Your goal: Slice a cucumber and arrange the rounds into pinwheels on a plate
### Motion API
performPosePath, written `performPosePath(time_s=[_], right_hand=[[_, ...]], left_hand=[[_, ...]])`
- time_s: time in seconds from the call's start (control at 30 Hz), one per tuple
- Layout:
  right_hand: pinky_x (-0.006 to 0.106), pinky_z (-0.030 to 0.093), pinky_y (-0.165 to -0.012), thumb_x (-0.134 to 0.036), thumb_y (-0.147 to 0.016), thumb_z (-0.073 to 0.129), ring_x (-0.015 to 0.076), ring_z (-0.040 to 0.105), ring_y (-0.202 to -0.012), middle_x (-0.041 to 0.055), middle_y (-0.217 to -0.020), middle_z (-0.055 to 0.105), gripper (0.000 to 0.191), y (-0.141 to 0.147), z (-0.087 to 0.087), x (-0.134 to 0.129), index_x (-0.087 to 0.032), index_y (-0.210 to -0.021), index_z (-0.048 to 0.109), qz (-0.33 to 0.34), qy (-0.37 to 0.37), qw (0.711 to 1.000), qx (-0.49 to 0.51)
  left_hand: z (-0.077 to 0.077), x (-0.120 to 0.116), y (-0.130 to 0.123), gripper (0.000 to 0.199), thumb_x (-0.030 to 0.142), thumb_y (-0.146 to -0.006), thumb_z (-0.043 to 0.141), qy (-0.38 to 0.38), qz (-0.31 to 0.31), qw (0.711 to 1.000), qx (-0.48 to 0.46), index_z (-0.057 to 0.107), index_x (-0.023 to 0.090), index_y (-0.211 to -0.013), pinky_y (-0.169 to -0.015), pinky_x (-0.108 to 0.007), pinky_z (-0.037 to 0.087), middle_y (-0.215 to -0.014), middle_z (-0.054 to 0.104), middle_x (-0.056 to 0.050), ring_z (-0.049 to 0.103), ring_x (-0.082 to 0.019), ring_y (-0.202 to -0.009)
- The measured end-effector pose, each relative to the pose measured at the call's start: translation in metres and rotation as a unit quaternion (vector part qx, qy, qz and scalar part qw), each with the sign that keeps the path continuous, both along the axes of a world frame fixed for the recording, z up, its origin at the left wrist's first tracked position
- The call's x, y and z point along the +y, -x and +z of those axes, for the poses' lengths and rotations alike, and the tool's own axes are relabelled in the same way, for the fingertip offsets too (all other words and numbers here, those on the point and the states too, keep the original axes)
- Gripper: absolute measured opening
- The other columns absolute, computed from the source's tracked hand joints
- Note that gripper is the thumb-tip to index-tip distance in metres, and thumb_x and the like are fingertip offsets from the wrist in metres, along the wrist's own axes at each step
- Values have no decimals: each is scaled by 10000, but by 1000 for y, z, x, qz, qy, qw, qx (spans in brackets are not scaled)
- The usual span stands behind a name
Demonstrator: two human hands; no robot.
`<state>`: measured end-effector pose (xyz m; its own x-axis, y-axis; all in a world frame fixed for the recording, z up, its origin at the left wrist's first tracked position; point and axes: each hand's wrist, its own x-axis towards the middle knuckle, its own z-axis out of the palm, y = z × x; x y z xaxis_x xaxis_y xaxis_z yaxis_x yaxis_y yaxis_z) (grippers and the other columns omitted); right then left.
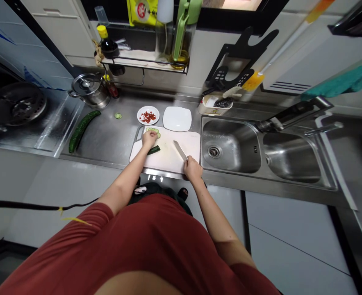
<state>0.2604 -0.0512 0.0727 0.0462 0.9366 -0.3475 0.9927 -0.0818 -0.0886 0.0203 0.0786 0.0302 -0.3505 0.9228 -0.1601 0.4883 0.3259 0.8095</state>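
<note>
Head view: the right hand (pixel 193 169) grasps a knife (pixel 180 150), its slim silvery blade angled over the white cutting board (pixel 168 162). Just nearer than the left hand (pixel 150 140) lies a dark-green, glossy cucumber chunk (pixel 154 150). That hand's fingertips meet thin, pale-green cucumber slices (pixel 152 130); whether they grip one, I cannot tell. Beyond it sits a white dish (pixel 140 116) of chopped red pieces (pixel 149 117).
</note>
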Motion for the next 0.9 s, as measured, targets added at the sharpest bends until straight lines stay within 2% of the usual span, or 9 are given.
performPosePath(time_s=[0.17, 0.4, 0.63, 0.77, 0.9], right_hand=[[311, 434, -788, -284, -1000, 286, 218, 620, -956, 129, -1097, 611, 291, 3, 2, 3, -183, -1198, 474, 4, 32, 999, -14], [323, 446, -797, -228, -979, 302, 224, 635, -931, 122, -1082, 615, 264, 5, 1, 5, -183, -1175, 473, 24, 33, 999, -11], [324, 444, -814, -218, -978, 294, 224, 632, -961, 131, -1106, 611, 279, 6, 5, 5, -182, -1205, 452, 19, 42, 999, -13], [323, 445, -818, -227, -982, 279, 224, 630, -971, 137, -1118, 608, 294, 8, 9, 5, -181, -1218, 450, 18, 53, 998, -20], [313, 447, -808, -225, -983, 276, 216, 629, -969, 142, -1118, 608, 298, 8, 11, 5, -182, -1223, 448, 22, 57, 998, -28]], left_hand=[[4, 16, -1, 116, 232, -719, 661, 6, -9, 998, 56, 680, 192, -826, -729, -267, 429, -779, 687, -11, 603, -149, -740], [-1, 32, -1, 146, 218, -761, 599, 25, -49, 989, 135, 690, 217, -875, -787, -286, 419, -862, 706, -26, 615, -178, -842], [2, 34, -1, 267, 140, -787, 496, 1, -88, 976, 198, 699, 222, -941, -840, -327, 406, -949, 711, -69, 615, -228, -932], [2, 34, -1, 235, 155, -782, 513, -8, -110, 967, 228, 710, 212, -897, -866, -355, 398, -946, 709, -90, 606, -250, -953], [3, 31, -1, 203, 198, -795, 530, 13, -100, 964, 248, 718, 205, -872, -878, -382, 390, -963, 699, -120, 587, -274, -978]])
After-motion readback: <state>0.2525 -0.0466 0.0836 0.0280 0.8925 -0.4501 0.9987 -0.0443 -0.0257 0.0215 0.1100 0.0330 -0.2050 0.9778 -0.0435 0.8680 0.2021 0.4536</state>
